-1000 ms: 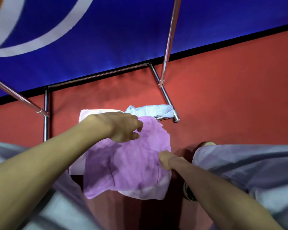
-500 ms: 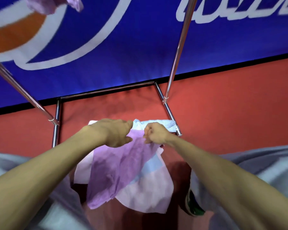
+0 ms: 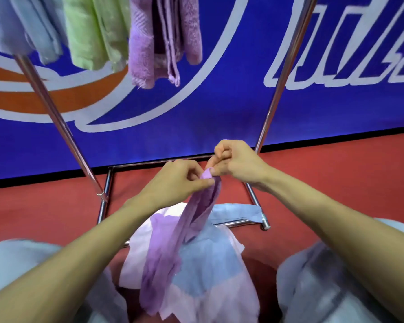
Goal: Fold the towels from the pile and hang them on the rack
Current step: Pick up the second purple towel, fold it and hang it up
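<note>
A purple towel (image 3: 173, 248) hangs in a long bunched strip from my two hands, lifted above the pile. My left hand (image 3: 180, 180) pinches its top edge between thumb and fingers. My right hand (image 3: 233, 162) pinches the same top corner just to the right. Below lies the pile (image 3: 215, 264): a pale blue towel on top of pale pink ones. The metal rack's slanted legs (image 3: 56, 117) rise left and right. Folded towels hang from the rack at the top: blue (image 3: 21, 26), green (image 3: 93, 31) and purple (image 3: 163, 38).
The rack's base frame (image 3: 254, 199) lies on the red floor, with a light blue towel (image 3: 238, 214) draped over its front bar. A blue banner (image 3: 219, 101) stands behind. My knees in grey trousers (image 3: 336, 276) flank the pile.
Both hands rose with the purple towel, lifting it off the pile into a hanging strip. My right hand came up from its lower edge to the top corner. The view tilted up, showing the hung towels.
</note>
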Demonstrator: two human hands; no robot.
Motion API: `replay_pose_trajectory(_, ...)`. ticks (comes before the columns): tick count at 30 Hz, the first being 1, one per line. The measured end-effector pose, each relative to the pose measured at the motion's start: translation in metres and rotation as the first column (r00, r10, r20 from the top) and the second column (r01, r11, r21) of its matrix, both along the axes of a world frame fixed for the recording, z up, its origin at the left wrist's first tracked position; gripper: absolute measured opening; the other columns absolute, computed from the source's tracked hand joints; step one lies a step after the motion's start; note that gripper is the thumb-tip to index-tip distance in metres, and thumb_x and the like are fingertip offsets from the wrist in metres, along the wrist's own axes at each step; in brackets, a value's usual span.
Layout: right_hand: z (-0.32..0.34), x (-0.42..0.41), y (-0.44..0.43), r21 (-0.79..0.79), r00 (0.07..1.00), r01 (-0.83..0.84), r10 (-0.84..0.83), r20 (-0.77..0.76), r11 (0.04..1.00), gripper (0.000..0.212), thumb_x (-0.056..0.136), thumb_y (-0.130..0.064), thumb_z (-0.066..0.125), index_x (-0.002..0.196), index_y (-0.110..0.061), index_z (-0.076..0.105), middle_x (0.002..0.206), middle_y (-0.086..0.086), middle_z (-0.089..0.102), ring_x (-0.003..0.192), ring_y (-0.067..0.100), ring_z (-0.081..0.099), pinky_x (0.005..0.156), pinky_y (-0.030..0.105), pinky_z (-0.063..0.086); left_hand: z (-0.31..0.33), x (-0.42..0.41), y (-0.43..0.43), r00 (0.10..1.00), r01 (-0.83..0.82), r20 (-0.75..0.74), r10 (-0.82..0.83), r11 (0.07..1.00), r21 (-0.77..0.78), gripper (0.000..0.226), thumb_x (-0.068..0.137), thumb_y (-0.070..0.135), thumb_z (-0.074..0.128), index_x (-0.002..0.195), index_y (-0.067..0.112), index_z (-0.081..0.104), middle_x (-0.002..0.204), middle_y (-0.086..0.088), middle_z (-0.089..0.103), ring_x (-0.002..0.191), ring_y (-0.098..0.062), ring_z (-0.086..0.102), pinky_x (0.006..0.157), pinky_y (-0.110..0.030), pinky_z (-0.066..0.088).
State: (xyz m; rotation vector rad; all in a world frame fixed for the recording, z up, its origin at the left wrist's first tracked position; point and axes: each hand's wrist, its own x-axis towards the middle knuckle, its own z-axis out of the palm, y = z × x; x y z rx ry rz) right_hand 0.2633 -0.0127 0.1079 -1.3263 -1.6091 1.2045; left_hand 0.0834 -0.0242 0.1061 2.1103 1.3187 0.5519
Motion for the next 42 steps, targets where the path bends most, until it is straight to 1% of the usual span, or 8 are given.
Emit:
replay_pose_trajectory(3, -0.001, -0.005, 0.002, 0.021, 0.996, 0.018, -0.016, -0.088, 1.000, 0.043, 0.071, 0.022, 0.065, 0.069, -0.015, 0.043, 0.076, 0.014, 0.069, 0.062, 0.016, 0.064, 0.064, 0.026, 0.050, 0.005, -0.001, 0.000, 0.998, -0.066, 0.026, 0.064, 0.993, 0.093, 0.032, 0.088, 0.043, 0.061, 0.072, 0.016, 0.064, 0.054, 0.005, 0.053, 0.050, -0.006, 0.043, 0.051, -0.017, 0.035)
replay_pose_trajectory(12, 0.009, 0.002, 0.006, 0.012, 0.999, -0.001, 0.002, -0.045, 1.000, 0.034, 0.073, 0.014, 0.070, 0.092, -0.012, 0.059, 0.079, 0.004, 0.063, 0.064, 0.011, 0.060, 0.071, 0.024, 0.053, 0.012, 0.006, 0.007, 0.953, -0.140, 0.288, 0.098, 0.982, 0.128, 0.020, 0.093, 0.032, 0.054, 0.083, 0.018, 0.064, 0.078, -0.006, 0.067, 0.077, -0.029, 0.060, 0.078, -0.047, 0.050)
replay_pose_trajectory(17, -0.009, -0.004, 0.009, 0.024, 0.975, 0.040, -0.044, 0.219, 0.999, 0.027, 0.070, -0.004, 0.080, 0.092, -0.009, 0.064, 0.084, 0.009, 0.069, 0.073, 0.014, 0.062, 0.084, 0.040, 0.056, 0.019, -0.001, 0.007, 0.829, -0.115, 0.549, 0.107, 0.993, -0.019, 0.021, 0.097, 0.026, 0.051, 0.083, 0.016, 0.062, 0.083, -0.007, 0.065, 0.077, -0.024, 0.061, 0.078, -0.041, 0.054)
replay_pose_trajectory(20, -0.014, -0.008, 0.012, 0.099, 0.902, 0.050, -0.088, 0.422, 0.994, 0.021, 0.075, -0.024, 0.079, 0.088, -0.012, 0.068, 0.082, 0.003, 0.070, 0.070, 0.011, 0.060, 0.078, 0.032, 0.051, 0.025, -0.003, 0.004, 0.741, -0.086, 0.658, 0.131, 0.991, -0.101, 0.022, 0.099, 0.019, 0.048, 0.081, 0.018, 0.060, 0.082, -0.005, 0.060, 0.078, -0.016, 0.057, 0.070, -0.026, 0.051)
replay_pose_trajectory(24, -0.016, -0.009, 0.012, 0.101, 0.817, 0.041, -0.091, 0.569, 0.994, 0.019, 0.086, -0.028, 0.068, 0.084, -0.010, 0.066, 0.078, 0.006, 0.067, 0.075, 0.020, 0.058, 0.071, 0.031, 0.047, 0.023, -0.012, 0.007, 0.697, -0.103, 0.689, 0.200, 0.978, -0.180, 0.020, 0.100, 0.022, 0.047, 0.084, 0.015, 0.058, 0.082, -0.007, 0.059, 0.077, -0.019, 0.054, 0.070, -0.031, 0.045)
replay_pose_trajectory(32, -0.014, -0.006, 0.015, 0.116, 0.871, 0.124, -0.164, 0.462, 0.986, 0.013, 0.094, -0.021, 0.051, 0.091, -0.012, 0.058, 0.061, -0.006, 0.049, 0.063, 0.013, 0.044, 0.055, 0.022, 0.034, 0.015, -0.027, 0.014, 0.809, -0.344, 0.428, 0.403, 0.915, -0.211, 0.017, 0.093, 0.035, 0.051, 0.089, 0.019, 0.055, 0.091, 0.004, 0.062, 0.083, -0.017, 0.055, 0.078, -0.032, 0.043)
replay_pose_trajectory(37, -0.010, -0.006, 0.016, 0.210, 0.888, 0.112, -0.193, 0.418, 0.971, 0.013, 0.096, -0.025, 0.052, 0.085, -0.018, 0.056, 0.055, -0.007, 0.043, 0.053, 0.008, 0.040, 0.050, 0.014, 0.034, 0.020, -0.023, 0.004, 0.959, -0.283, 0.008, 0.283, 0.959, -0.035, 0.051, 0.064, 0.054, 0.079, 0.098, 0.024, 0.056, 0.091, 0.010, 0.061, 0.085, -0.012, 0.056, 0.070, -0.026, 0.045)
replay_pose_trajectory(42, -0.003, -0.002, 0.012, 0.232, 0.891, 0.060, -0.157, 0.425, 0.971, 0.016, 0.088, -0.037, 0.063, 0.082, -0.022, 0.063, 0.074, -0.013, 0.058, 0.075, 0.011, 0.052, 0.067, 0.023, 0.038, 0.012, -0.025, 0.011, 0.965, -0.207, -0.149, 0.216, 0.975, 0.077, 0.044, 0.081, 0.036, 0.071, 0.055, 0.014, 0.042, 0.052, 0.002, 0.041, 0.058, -0.021, 0.036, 0.050, -0.027, 0.031)
